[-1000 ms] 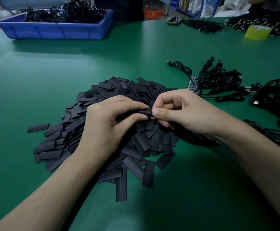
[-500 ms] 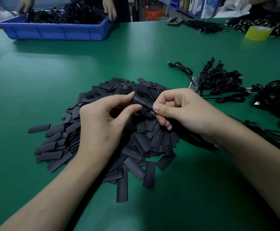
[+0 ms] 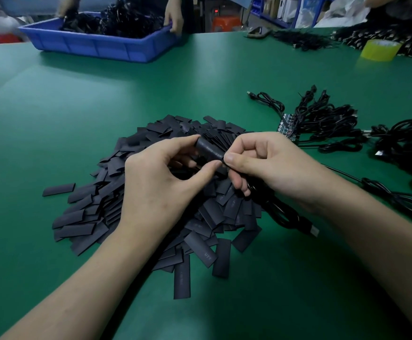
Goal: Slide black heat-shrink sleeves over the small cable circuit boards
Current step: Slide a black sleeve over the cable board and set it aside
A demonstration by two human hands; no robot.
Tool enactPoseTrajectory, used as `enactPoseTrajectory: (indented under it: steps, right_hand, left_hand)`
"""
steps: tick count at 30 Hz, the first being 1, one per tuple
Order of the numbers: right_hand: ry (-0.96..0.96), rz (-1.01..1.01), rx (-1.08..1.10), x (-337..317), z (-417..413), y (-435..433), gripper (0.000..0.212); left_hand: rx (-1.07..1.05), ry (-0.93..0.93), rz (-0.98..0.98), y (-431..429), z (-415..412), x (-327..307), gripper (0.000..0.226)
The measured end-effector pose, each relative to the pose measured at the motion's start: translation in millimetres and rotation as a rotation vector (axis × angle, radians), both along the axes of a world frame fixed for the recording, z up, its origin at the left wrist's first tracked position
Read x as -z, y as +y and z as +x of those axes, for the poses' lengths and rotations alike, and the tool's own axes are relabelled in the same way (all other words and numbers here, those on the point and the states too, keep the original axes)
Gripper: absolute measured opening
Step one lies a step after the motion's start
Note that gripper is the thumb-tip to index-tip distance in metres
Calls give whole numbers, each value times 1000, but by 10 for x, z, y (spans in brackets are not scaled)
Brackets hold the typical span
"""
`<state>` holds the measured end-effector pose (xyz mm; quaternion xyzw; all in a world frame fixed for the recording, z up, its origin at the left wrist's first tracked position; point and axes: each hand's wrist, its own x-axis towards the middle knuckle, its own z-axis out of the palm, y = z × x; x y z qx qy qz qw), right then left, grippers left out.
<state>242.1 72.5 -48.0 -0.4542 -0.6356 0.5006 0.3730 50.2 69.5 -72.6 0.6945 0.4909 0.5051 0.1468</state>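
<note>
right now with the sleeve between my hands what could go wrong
1. The left hand pinches the sleeve between finger and thumb; squeezing may flatten it so the board, hidden at the right hand, jams.
2. The cable trails across the pile; a tug could scatter loose sleeves.

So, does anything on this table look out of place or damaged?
Nothing looks damaged. The only stray item is one flat sleeve lying alone on the green table, just left of the heap of sleeves.
</note>
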Motion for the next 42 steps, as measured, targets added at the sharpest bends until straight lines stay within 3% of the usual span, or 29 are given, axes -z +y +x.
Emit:
enactPoseTrajectory:
  steps: [9,14,20,25,30,38,42]
  right_hand:
    - [3,-52,-41,24,39,14,3]
    - [-65,14,59,-93,182,69,4]
    - [-495,333,284,-574,185,760,6]
    - [-845,356,235,-602,-226,1767,30]
    - [-941,366,96,-199,-563,2139,42]
    - [-876,434,131,-221,-300,1786,27]
    - [-1022,353,219,-451,311,1102,11]
  left_hand:
    - [-50,-17,-54,22,-14,-4,43]
    - [-75,163,-35,44,-39,23,56]
    - [-87,385,-9,69,-46,58,53]
    - [-55,402,-32,70,-54,82,53]
    - [-42,409,-30,80,-51,92,53]
    - [-37,409,-29,93,-44,103,51]
    - [-23,401,-19,92,-48,104,49]
